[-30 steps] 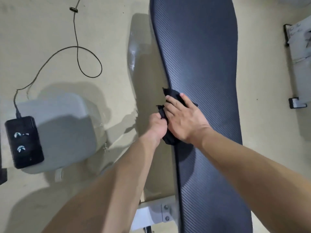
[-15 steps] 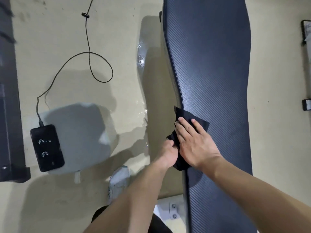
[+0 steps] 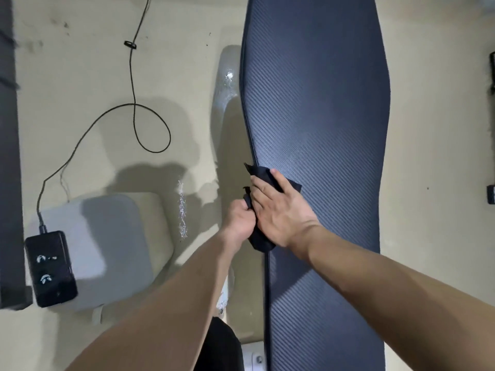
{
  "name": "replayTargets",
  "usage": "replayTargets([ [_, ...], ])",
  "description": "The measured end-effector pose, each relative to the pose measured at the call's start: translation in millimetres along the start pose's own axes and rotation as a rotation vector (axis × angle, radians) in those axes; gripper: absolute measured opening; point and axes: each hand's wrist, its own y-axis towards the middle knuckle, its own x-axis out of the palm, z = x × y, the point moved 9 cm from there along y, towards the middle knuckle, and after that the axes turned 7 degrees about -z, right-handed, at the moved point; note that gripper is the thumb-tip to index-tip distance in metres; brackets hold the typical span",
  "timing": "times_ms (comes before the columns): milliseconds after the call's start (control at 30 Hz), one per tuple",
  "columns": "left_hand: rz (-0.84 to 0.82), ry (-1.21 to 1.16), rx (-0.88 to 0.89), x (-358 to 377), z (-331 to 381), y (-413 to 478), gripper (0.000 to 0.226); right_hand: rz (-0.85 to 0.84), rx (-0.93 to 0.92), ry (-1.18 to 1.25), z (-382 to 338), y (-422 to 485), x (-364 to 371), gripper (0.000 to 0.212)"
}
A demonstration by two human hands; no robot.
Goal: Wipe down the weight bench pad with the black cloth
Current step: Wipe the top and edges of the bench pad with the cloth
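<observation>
Both bare forearms reach forward and meet, the left hand (image 3: 239, 219) curled into a closed fist, the right hand (image 3: 281, 210) pressed flat, palm down, fingers (image 3: 263, 187) spread.

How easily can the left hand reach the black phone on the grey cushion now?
Probably yes, after releasing the black cloth. The left hand grips it, and the phone lies uncovered leftward.

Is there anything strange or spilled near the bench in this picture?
Yes. A glistening wet-looking streak lies on the floor left of the bench pad, as if liquid had dripped there. Another shiny patch lies farther up beside the pad's edge. A phone on its cable sits on a grey cushion close by.
</observation>
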Motion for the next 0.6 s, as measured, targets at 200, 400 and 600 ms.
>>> replayTargets([
  [200, 0.053, -0.198, -0.005, -26.5, 39.4, 44.2, 0.025, 0.010, -0.005, -0.107, 36.7, 48.7, -32.2, 0.060],
  [400, 0.090, -0.318, 0.054, -66.6, 102.4, 89.4, 0.015, 0.037, 0.034, -0.131, 90.6, 101.4, -84.6, 0.059],
  [600, 0.100, -0.342, 0.102, -107.9, 182.2, 141.6, 0.028, 0.090, 0.129, -0.061, 159.3, 152.7, -139.6, 0.057],
])
